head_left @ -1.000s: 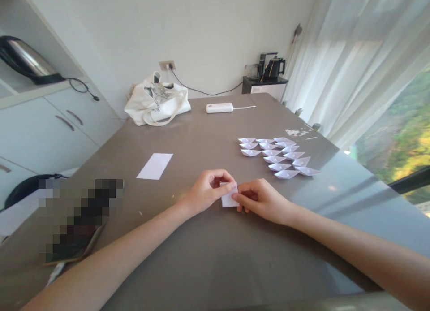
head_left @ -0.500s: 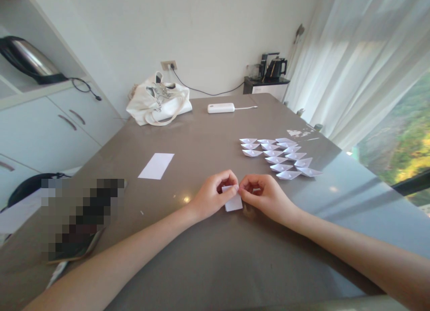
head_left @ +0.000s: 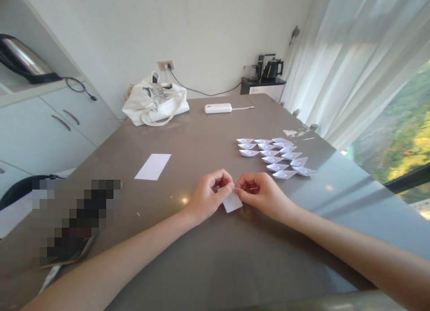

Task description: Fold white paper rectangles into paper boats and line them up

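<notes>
A small folded piece of white paper (head_left: pixel 233 202) hangs between my two hands, tilted, above the near part of the table. My left hand (head_left: pixel 211 194) pinches its upper edge between thumb and fingers. The thumb and index finger of my right hand (head_left: pixel 260 192) close on the paper's upper right corner, close beside the left thumb. Several white folded paper boats (head_left: pixel 271 160) stand in tight rows beyond my right hand. A flat sheet of white paper (head_left: pixel 153 166) lies to the left, beyond my left forearm.
The grey-brown table (head_left: pixel 188 275) carries a white bag (head_left: pixel 156 100) and a white power bank (head_left: pixel 218 108) with a short cable at its far side. White paper scraps (head_left: pixel 293 133) lie near the right edge. A pixelated dark device (head_left: pixel 80 230) lies at the left.
My right hand has shifted from the paper's right side to its upper corner, against the left thumb. The paper has turned and now tilts. My left hand has kept its pinch.
</notes>
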`<state>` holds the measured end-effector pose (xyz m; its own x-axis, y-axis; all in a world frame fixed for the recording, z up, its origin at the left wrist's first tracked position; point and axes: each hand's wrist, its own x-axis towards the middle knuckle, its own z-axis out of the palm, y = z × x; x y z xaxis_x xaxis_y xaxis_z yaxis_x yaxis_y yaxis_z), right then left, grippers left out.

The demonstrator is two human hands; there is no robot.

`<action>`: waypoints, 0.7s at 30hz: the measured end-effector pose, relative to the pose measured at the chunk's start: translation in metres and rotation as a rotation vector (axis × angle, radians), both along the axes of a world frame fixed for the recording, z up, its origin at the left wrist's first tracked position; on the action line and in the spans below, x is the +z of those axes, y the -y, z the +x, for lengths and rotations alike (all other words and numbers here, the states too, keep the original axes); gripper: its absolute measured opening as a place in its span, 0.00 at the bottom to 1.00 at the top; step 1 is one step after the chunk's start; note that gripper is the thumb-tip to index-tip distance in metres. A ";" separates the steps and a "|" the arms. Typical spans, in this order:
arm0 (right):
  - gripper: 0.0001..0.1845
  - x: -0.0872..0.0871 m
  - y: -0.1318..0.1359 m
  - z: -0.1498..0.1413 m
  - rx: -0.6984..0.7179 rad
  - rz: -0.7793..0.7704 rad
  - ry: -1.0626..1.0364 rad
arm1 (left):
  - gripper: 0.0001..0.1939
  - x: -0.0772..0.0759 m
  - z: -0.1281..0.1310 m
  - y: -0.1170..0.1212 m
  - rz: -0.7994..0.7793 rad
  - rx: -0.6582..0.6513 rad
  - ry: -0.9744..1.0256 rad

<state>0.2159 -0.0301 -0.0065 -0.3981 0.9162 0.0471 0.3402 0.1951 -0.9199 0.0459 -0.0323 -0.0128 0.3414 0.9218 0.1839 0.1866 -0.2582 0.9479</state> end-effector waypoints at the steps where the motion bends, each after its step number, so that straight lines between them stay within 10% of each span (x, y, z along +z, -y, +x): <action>1: 0.06 -0.001 0.000 0.000 -0.002 0.005 0.005 | 0.07 0.000 0.000 0.000 -0.004 0.005 0.006; 9: 0.05 -0.009 0.009 -0.004 0.084 -0.006 0.117 | 0.08 -0.007 -0.018 -0.028 -0.132 0.267 0.246; 21: 0.15 -0.013 0.000 0.000 0.059 0.032 0.053 | 0.08 0.001 -0.009 -0.013 -0.140 0.008 0.126</action>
